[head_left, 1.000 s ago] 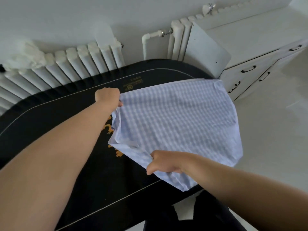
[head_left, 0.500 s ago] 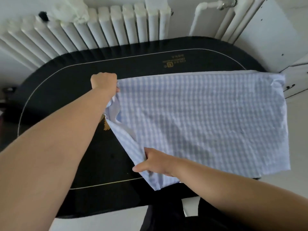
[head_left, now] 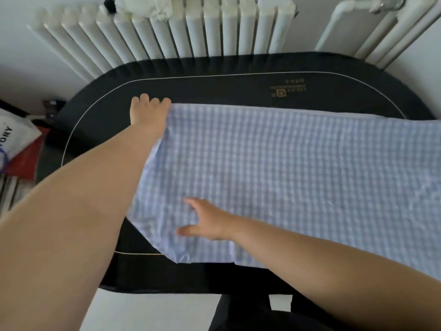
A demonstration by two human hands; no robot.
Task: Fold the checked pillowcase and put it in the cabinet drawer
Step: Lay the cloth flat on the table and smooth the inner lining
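The blue-and-white checked pillowcase (head_left: 286, 177) lies spread flat on the black oval table (head_left: 214, 89), its right part running out of the frame. My left hand (head_left: 149, 113) rests at the pillowcase's far left corner, fingers stretched out on the table; whether it pinches the cloth I cannot tell. My right hand (head_left: 205, 219) lies palm down on the near left part of the cloth, fingers spread. The near left corner of the cloth is a little rumpled. The cabinet and its drawer are out of view.
A white ribbed radiator (head_left: 191, 32) runs along the wall behind the table, with a white cloth (head_left: 148, 5) bundled on top. White pipes (head_left: 353, 25) stand at the back right. Bags and papers (head_left: 16, 149) lie left of the table. White floor (head_left: 152, 311) shows below.
Both hands have lowered the lifted left edge onto the table. My right hand let go of the near corner and now lies flat on the cloth. The view has swung left.
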